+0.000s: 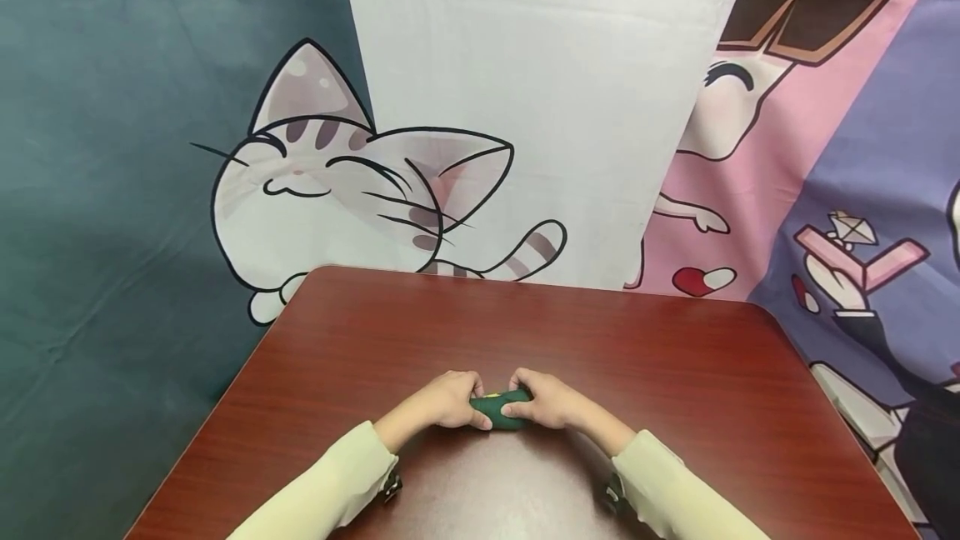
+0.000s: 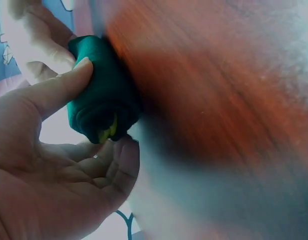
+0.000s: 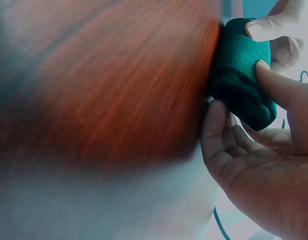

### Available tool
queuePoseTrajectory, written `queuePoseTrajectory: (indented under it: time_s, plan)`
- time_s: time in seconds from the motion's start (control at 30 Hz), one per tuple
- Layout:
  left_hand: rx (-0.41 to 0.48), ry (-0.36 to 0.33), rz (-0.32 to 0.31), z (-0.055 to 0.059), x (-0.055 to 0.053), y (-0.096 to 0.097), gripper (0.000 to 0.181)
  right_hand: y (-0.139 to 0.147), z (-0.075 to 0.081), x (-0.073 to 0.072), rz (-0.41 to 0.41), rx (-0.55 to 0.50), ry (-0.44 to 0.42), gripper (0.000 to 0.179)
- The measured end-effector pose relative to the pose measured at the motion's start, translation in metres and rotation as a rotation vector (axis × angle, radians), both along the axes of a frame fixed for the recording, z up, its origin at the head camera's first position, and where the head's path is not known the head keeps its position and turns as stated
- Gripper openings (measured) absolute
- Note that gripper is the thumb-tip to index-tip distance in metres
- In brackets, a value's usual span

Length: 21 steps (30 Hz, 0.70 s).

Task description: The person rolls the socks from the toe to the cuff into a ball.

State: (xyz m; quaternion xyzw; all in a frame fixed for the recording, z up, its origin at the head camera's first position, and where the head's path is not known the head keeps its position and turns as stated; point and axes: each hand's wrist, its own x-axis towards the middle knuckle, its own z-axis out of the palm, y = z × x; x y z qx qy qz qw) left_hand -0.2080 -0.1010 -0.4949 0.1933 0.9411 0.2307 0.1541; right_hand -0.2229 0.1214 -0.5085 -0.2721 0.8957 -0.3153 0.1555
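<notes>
A dark green rolled-up cloth (image 1: 497, 412) lies on the table in front of me, with a bit of yellow showing on its top. My left hand (image 1: 452, 401) grips its left end, thumb on the near side and fingers curled round the far side. At the other end my right hand (image 1: 552, 400) holds the roll the same way. The left wrist view shows the spiral end of the roll (image 2: 101, 95), yellow inside it. In the right wrist view the thumb presses on the green fabric (image 3: 241, 65) and the fingertips sit at its lower edge, close to the tabletop.
The red-brown wooden table (image 1: 525, 323) has rounded far corners. Behind it hangs a printed backdrop (image 1: 555, 107) with a cartoon cat (image 1: 322, 198) and other figures. Pale sleeves (image 1: 337, 473) cover both forearms, with a dark wrist device (image 1: 392, 486) under the left cuff.
</notes>
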Motion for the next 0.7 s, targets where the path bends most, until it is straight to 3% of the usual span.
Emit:
queuePoseTrajectory:
  time_s: [0.2, 0.37, 0.5, 0.7]
  plan:
    - [0.076, 0.082, -0.059, -0.008, 0.003, -0.001, 0.042, 0.005, -0.003, 0.005, 0.008, -0.051, 0.028, 0.040]
    - [0.191, 0.153, -0.097, -0.009, 0.007, -0.003, 0.040, 0.008, -0.007, 0.011, 0.064, -0.064, 0.114, 0.055]
    - [0.245, 0.212, -0.109, -0.005, 0.011, -0.001, 0.040, 0.009, -0.006, 0.018, 0.075, -0.073, 0.234, 0.046]
    - [0.303, 0.294, -0.079, 0.003, 0.016, 0.001, 0.042, 0.008, 0.001, 0.029, -0.002, -0.198, 0.341, 0.039]
